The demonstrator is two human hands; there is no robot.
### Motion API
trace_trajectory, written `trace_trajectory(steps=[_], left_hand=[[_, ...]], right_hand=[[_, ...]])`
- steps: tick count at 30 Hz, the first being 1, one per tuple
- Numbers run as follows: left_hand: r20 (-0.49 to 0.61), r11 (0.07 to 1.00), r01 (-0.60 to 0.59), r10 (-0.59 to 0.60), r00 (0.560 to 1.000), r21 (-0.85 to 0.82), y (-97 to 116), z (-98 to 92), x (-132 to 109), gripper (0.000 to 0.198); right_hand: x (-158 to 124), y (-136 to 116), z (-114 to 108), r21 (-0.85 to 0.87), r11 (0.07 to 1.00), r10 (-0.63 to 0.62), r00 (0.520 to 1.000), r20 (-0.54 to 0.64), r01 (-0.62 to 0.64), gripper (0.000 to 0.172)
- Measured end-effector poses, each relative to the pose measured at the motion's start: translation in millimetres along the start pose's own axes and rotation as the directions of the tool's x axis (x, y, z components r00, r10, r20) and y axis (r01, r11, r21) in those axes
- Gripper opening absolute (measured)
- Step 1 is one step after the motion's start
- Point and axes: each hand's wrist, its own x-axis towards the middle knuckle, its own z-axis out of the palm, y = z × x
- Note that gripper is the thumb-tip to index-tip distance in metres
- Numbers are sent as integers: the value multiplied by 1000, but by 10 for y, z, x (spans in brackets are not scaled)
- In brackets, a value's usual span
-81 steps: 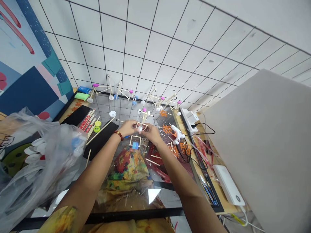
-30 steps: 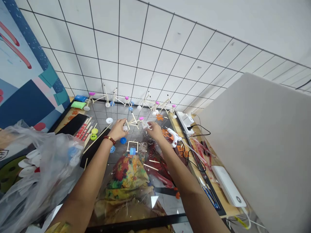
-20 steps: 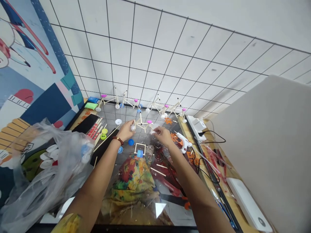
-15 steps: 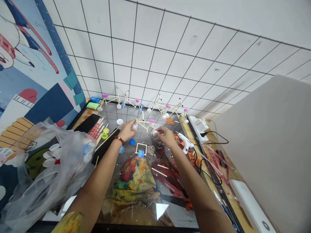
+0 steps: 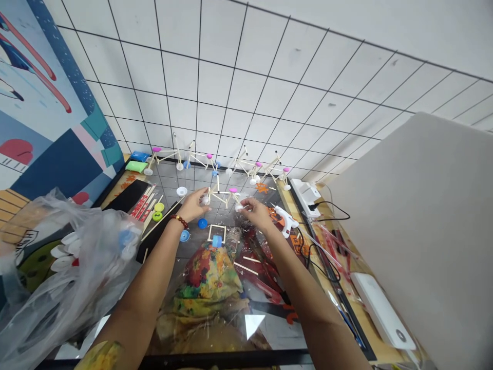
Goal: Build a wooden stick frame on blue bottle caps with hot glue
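A small bicycle model [image 5: 221, 194] made of pale sticks stands on the glossy tabletop, with white bottle caps as wheels and a pink oval seat [image 5: 233, 190]. My left hand [image 5: 194, 204], with a beaded bracelet at its wrist, has thumb and fingers around the wheel on the left. At the other end my right hand [image 5: 254, 213] pinches the white cap wheel [image 5: 239, 207]. Closer to me lie a blue cap [image 5: 202, 223] and a square stick frame [image 5: 217, 233] with a light blue block [image 5: 216, 241] on its near side.
Several similar stick bicycles [image 5: 208, 159] stand along the tiled wall. A white glue gun [image 5: 285, 221] and its cable lie to the right, near a power strip [image 5: 306, 195]. On the left are a plastic bag [image 5: 88, 257] of caps, red-marked sticks [image 5: 142, 205] and yellow-green caps [image 5: 157, 216].
The whole view has shifted, so things sit slightly further left and the wall shows differently. Both hands stay at the bicycle's two wheels; the bicycle has hardly moved on the table.
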Motion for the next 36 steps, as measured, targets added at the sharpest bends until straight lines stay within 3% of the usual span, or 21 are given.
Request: trace_trajectory(steps=[10,16,20,27,32,36], left_hand=[[25,998,-12,13,1000,-68,23,-36,0,88],[49,998,-23,26,998,-54,39,-40,-8,94],[67,998,-48,52,996,-49,16,-28,-16,90],[55,999,-34,33,998,5,-40,-17,-5,76],[37,999,-47,47,998,-9,-71,6,-2,73],[43,998,-66,66,997,1,-92,21,-4,73]], right_hand=[[55,142,-138,-47,999,6,1000,2,-6,47],[101,108,-122,-26,990,-134,989,57,136,78],[160,24,-49,-20,973,-229,971,60,231,63],[276,-118,101,-50,975,-211,975,69,215,29],[277,-155,93,-105,981,-157,986,59,162,31],[210,-293,38,-201,960,-202,979,-22,194,51]])
